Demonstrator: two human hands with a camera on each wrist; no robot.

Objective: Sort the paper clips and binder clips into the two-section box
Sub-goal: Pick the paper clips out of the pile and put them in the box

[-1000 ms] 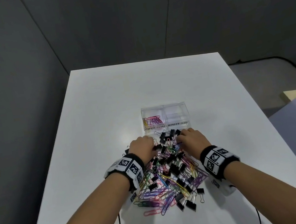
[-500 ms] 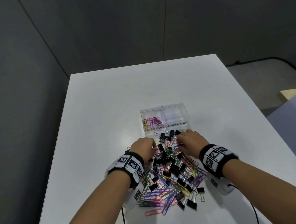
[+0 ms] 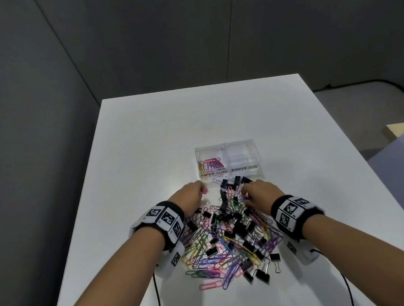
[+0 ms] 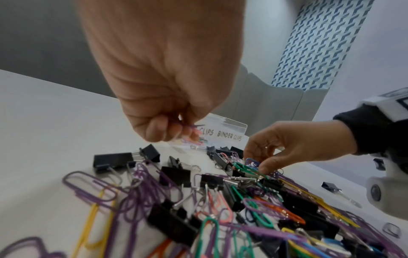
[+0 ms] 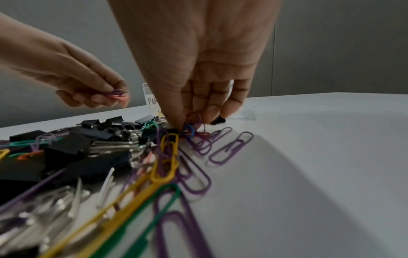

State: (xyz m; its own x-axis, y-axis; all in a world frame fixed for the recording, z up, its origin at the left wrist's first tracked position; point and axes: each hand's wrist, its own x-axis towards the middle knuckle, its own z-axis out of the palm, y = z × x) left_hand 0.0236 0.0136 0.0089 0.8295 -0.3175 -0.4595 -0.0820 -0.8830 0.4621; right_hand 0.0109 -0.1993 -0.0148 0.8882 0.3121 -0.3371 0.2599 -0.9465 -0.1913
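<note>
A clear two-section box (image 3: 230, 173) stands just beyond the pile, labelled PAPER CLIPS on the left and BINDER CLIPS on the right. Its left section holds several coloured paper clips (image 3: 211, 164); the right section looks empty. A mixed pile (image 3: 230, 237) of coloured paper clips and black binder clips lies in front of it. My left hand (image 3: 201, 191) is raised off the pile's far left corner and pinches pink and purple paper clips (image 5: 118, 94). My right hand (image 3: 244, 195) reaches down into the pile's far right part, its fingertips (image 5: 176, 122) pinching blue and purple paper clips (image 5: 189, 131).
The white table (image 3: 142, 148) has bare surface to the left, right and beyond the box. Cables (image 3: 157, 303) run from both wrists toward the near edge. A stray binder clip (image 3: 275, 258) lies at the pile's right rim. Dark walls surround the table.
My left hand has drawn left and up out of the pile with paper clips pinched in it. My right hand stays in the pile, fingers working among the clips.
</note>
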